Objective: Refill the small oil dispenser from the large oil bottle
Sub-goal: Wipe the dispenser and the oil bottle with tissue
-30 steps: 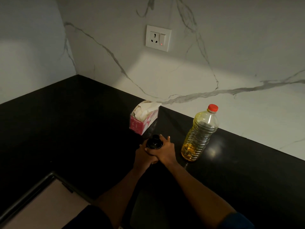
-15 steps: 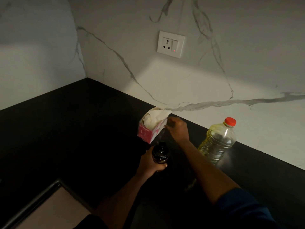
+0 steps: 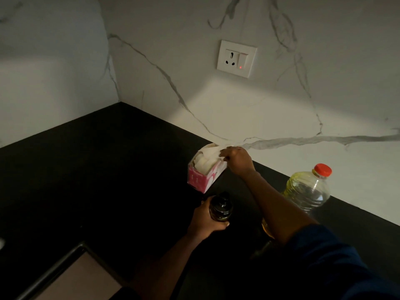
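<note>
Broadly, the black countertop (image 3: pixel 108 169) holds three containers near its back edge, and the two hands work well apart. The large oil bottle (image 3: pixel 307 191) stands upright by the marble wall at the right with its red cap (image 3: pixel 323 169) on. Its upper body looks mostly clear, with yellow oil showing low down, partly hidden behind the right forearm. That forearm passes just beside the bottle, so a careless pull back could knock it over, though the cap should limit any spill. The pink tissue box (image 3: pixel 199 178) sits to the left, white tissues bulging from its torn-open top. The right hand (image 3: pixel 238 159) pinches a tissue (image 3: pixel 211 154) there, and a sharp tug would likely drag the light box rather than free a sheet. The small oil dispenser (image 3: pixel 220 207) — dark glass with a black top — is in front of the box with the left hand (image 3: pixel 205 221) wrapped round its body. Its oil level cannot be read, nor whether its base rests on the counter. With only one hand on it, slick glass could slip or tip. Pouring has not begun.
</note>
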